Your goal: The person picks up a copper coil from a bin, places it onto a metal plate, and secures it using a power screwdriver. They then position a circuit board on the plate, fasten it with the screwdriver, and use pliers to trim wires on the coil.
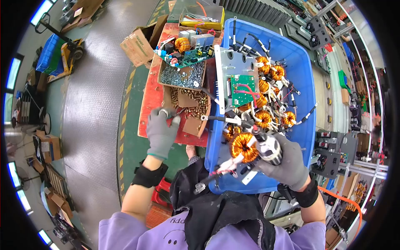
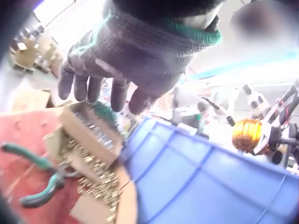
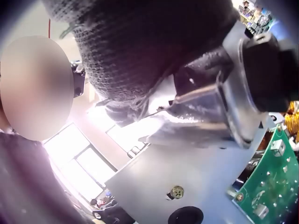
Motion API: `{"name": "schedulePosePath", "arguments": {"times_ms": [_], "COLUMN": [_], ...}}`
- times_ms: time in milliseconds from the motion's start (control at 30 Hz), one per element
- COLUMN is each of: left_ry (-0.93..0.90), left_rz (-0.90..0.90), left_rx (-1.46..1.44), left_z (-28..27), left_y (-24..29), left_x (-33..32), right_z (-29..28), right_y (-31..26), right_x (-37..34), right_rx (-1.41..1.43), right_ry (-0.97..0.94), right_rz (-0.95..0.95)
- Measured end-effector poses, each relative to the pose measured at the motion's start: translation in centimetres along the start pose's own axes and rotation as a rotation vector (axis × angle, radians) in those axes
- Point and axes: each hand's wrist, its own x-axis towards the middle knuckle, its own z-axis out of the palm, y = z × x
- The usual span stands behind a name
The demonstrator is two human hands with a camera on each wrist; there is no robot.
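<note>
My gloved right hand (image 1: pixel 291 160) grips a silver-bodied power screwdriver (image 1: pixel 270 150) over the front of the blue bin. In the right wrist view, the glove wraps around the tool's shiny body (image 3: pixel 201 128). Next to the tool sits a copper-wound toroid coil (image 1: pixel 244 147) with white-sleeved leads. My gloved left hand (image 1: pixel 162 131) hovers by the cardboard box of brass screws (image 1: pixel 196 100), fingers loosely bent and holding nothing visible. Below it in the left wrist view, green-handled pliers (image 2: pixel 49 175) lie on the red tabletop (image 2: pixel 23 130).
The blue bin (image 1: pixel 308 96) holds several coils, cables and a metal plate (image 1: pixel 237 62) with a green circuit board (image 1: pixel 242 89). Behind the screws stand a box of small silver hardware (image 1: pixel 181 76) and another circuit board assembly (image 1: pixel 187 56). An orange hose (image 1: pixel 343 200) runs at right.
</note>
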Motion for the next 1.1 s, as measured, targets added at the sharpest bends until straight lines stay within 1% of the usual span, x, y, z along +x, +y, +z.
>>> {"name": "schedulePosePath", "arguments": {"times_ms": [67,100,133,167,200,233,300,333,367,433,467,500,533,567,600,633,667,700,767,800,833,867,900,933,967,1000,1033,1067,1100], "left_ry": [0.055,0.017,-0.021,-0.161,-0.179,-0.198,-0.253,-0.162,-0.156,-0.099,-0.069,-0.058,-0.035,-0.013,-0.003,0.036,0.072,0.073,-0.095,-0.096,-0.091,-0.093,-0.096,-0.112,-0.103,-0.056,-0.007,-0.022,-0.06], "left_rz": [0.113,0.076,0.044,0.001,0.007,0.013,-0.045,0.007,0.008,0.06,0.107,0.1,0.158,0.214,0.208,0.281,0.353,0.347,0.189,0.192,0.189,0.17,0.147,0.092,0.085,0.122,0.158,0.151,0.088], "left_rx": [-0.233,-0.376,-0.518,-0.598,-0.481,-0.365,-0.103,-0.097,-0.099,-0.202,-0.17,-0.155,-0.198,-0.239,-0.219,-0.285,-0.351,-0.331,-0.373,-0.503,-0.492,-0.483,-0.476,-0.436,-0.434,-0.444,-0.454,-0.597,-0.467], "left_z": [-4.3,-4.5,-4.4,-4.2,-3.7,-3.4,-3.4,-3.7,-3.7,-4.3,-5.1,-6.5,-7.8,-9.0,-9.9,-10.8,-11.7,-13.1,-15.6,-15.9,-16.4,-17.1,-17.6,-17.9,-17.7,-17.0,-16.1,-14.8,-14.7], "left_y": [7.4,10.0,12.2,13.6,14.9,16.1,17.5,18.0,18.5,19.5,20.6,21.8,23.0,24.0,24.6,24.9,25.2,25.7,26.4,26.0,25.7,25.3,24.9,24.6,24.1,23.3,22.5,21.9,21.4], "left_x": [0.1,0.6,1.4,2.4,3.5,4.5,5.9,5.7,5.7,5.6,4.9,4.1,3.5,2.8,2.0,1.2,0.2,-1.0,-3.8,-4.7,-5.6,-6.4,-7.2,-8.0,-8.7,-9.3,-9.7,-10.0,-10.4], "right_z": [-2.5,-3.7,-5.3,-6.7,-7.7,-9.0,-12.5,-13.4,-14.7,-17.9,-18.5,-19.0,-20.1,-19.7,-19.4,-19.1,-19.2,-19.2,-20.0,-20.4,-20.9,-21.4,-21.5,-21.2,-20.8,-20.0,-19.1,-18.5,-18.1], "right_y": [-0.1,0.3,0.3,0.4,1.1,1.7,3.2,4.2,6.4,7.2,8.5,10.1,11.8,14.3,15.9,17.1,18.3,20.2,21.0,21.4,21.9,23.6,24.9,26.2,27.3,28.1,28.7,29.2,29.1], "right_x": [-0.6,-1.2,-1.3,-1.4,-1.5,-1.5,-1.4,-1.5,-2.0,-0.9,-0.7,-0.4,0.8,1.6,2.8,3.9,4.8,5.8,7.8,8.6,9.6,10.9,12.1,13.1,14.0,14.8,15.5,16.4,17.3], "right_rx": [0.123,0.261,0.22,0.178,0.215,0.233,0.119,0.064,0.037,0.026,0.01,-0.002,0.035,0.15,0.227,0.306,0.299,0.177,0.206,0.217,0.224,0.25,0.244,0.264,0.281,0.284,0.296,0.309,0.316], "right_ry": [-0.003,-0.025,-0.012,0.005,0.037,0.027,-0.053,0.03,0.103,0.022,0.102,0.182,0.072,0.111,0.084,0.056,0.069,0.183,0.16,0.159,0.159,0.165,0.171,0.173,0.174,0.165,0.219,0.272,0.261], "right_rz": [0.059,0.133,0.098,0.065,0.012,-0.011,-0.006,-0.074,-0.102,0.025,0.055,0.084,0.019,-0.082,-0.118,-0.15,-0.179,-0.184,-0.177,-0.166,-0.161,-0.12,-0.121,-0.12,-0.12,-0.125,-0.096,-0.067,-0.069]}}
